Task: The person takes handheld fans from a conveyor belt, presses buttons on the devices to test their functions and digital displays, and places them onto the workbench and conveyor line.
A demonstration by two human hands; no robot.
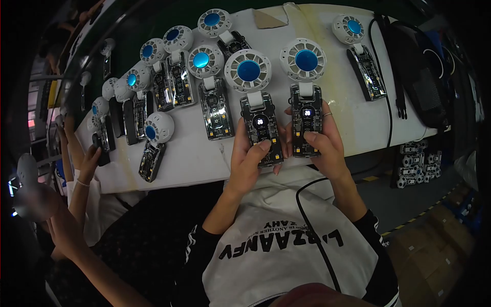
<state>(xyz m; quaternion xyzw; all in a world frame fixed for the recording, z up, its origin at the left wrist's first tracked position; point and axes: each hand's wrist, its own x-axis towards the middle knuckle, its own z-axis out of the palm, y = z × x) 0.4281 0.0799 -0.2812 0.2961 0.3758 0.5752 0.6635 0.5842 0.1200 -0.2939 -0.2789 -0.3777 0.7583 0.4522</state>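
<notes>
My left hand [248, 162] is wrapped round a handheld fan [249, 71] with a white round head and blue centre. Its thumb presses on the bare circuit board in the fan's dark handle. A second fan [303, 60] of the same kind is in my right hand [330, 153], with that thumb also on the board. Both handles show a small lit number display and stand side by side above the table's front edge. Just left of them lies another fan [205, 61] with a clear-covered handle. My fingers behind the handles are partly hidden.
Several more fans [153, 128] lie on the white table [192, 166] to the left. One fan [349, 29] is at the right, near a black bag [419, 77] and a cable. A co-worker's hand [91, 159] touches a fan at far left; another person's arm [76, 245] reaches in below.
</notes>
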